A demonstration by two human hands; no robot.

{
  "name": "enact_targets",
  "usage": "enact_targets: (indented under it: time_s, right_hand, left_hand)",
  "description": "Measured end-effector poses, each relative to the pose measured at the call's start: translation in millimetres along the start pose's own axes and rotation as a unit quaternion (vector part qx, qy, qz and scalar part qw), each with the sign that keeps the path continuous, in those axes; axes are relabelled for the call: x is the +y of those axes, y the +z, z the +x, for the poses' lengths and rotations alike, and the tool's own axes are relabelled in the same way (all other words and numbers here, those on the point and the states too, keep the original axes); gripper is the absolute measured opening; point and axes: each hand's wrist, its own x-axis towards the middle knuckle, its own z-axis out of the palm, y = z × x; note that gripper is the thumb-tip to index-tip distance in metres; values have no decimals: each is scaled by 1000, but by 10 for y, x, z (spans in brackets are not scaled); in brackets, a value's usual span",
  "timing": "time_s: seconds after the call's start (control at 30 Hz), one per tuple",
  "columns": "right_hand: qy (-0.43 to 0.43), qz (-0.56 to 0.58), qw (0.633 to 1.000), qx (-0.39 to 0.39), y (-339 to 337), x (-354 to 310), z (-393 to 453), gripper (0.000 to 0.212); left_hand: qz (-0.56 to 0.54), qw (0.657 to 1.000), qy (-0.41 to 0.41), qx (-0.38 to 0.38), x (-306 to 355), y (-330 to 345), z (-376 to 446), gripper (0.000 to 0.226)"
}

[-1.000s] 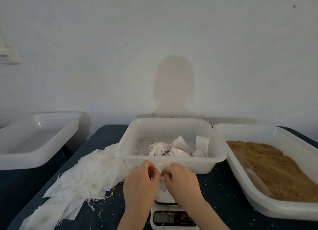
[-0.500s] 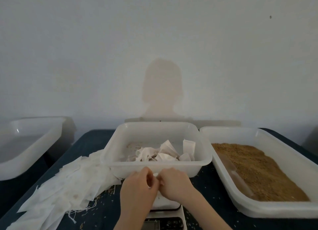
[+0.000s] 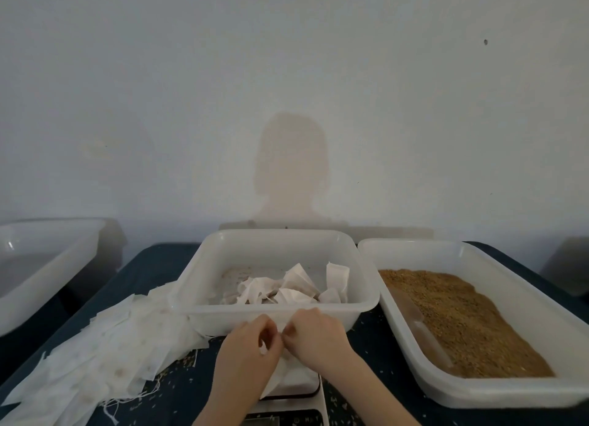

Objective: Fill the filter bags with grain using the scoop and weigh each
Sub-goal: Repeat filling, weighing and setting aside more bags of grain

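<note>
Dark blue tabletop [image 3: 153, 266] carries the scale [image 3: 296, 390] at 6 o'clock, where my left hand [image 3: 247, 346] and right hand [image 3: 318, 333] pinch 1 filter bag [image 3: 287, 370], fingers curled.

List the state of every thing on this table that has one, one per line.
Left hand: pinching the filter bag on the scale.
Right hand: pinching the same bag.
Middle bin: holds several crumpled bags.
Right bin: holds brown grain; scoop lying in it.
Left bin: contents unclear.
Empty bags: piled flat, left of the scale.
Scale display: unreadable.
</note>
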Motion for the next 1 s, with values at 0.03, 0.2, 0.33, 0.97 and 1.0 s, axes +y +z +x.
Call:
enact_targets:
  time_s: [0.03,0.2,0.33,0.97,1.0]
  right_hand:
    - [3,1,1000,1,-17,17,-4,31]
    - [-16,26,999,-15,-147,126,-41,32]
    - [-32,40,999,-4,-268,184,-84,31]
    - [251,-72,950,-171,-542,2112,-370,30]
    - [251,-56,950,-180,-503,2141,-377,26]
  left_hand:
    - [-25,1000,13,0,-5,-13,8,21]
    - [-133,986,16,-104,-56,-51,53,57]
    - [-26,978,15,-207,-44,15,110,102]
    - [-62,978,13,-196,1,324,239,42]
    - [-49,977,7,-206,0,369,239,36]
